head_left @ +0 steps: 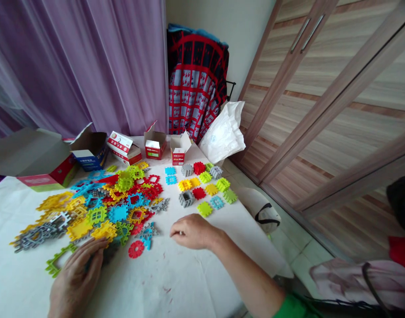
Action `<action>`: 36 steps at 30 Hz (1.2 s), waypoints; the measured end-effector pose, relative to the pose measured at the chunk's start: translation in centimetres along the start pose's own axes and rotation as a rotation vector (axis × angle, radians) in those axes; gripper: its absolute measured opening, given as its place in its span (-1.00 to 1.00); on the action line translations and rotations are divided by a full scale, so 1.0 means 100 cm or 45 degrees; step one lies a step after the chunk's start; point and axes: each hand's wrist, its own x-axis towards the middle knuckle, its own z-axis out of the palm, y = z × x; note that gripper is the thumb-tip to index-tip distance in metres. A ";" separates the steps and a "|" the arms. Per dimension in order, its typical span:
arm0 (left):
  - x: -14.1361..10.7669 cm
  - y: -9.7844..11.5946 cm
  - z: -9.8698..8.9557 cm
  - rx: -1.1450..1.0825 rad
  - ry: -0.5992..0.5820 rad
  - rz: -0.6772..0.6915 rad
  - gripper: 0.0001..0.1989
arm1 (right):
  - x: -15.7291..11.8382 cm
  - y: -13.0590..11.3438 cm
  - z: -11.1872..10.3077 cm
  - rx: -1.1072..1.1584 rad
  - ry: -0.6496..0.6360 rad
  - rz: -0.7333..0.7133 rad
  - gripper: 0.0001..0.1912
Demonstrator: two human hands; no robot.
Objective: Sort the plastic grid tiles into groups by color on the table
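Note:
A heap of plastic interlocking pieces point(118, 213) in yellow, blue, red, green and grey covers the left part of the white table. My left hand point(81, 269) is at the heap's front edge, fingers curved over a dark piece that is mostly hidden, beside a green open frame piece point(59, 260). My right hand point(192, 231) rests on the cloth with its fingers curled together; whatever they may hold is hidden. Between the hands lies a red round piece point(136, 249). Beyond my right hand are sorted stacks and single pieces, among them a grey hollow block point(186, 199) and a green square point(204, 209).
Several open cardboard boxes line the table's back edge, including a blue one point(86, 160) and a small red-and-white one point(178, 156). A white bag point(224, 134) stands at the back right corner. Wooden wardrobe doors point(321, 101) rise on the right.

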 end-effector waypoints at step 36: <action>-0.008 0.024 0.006 0.001 -0.022 -0.106 -0.79 | 0.052 -0.012 0.099 0.292 0.750 0.250 -0.71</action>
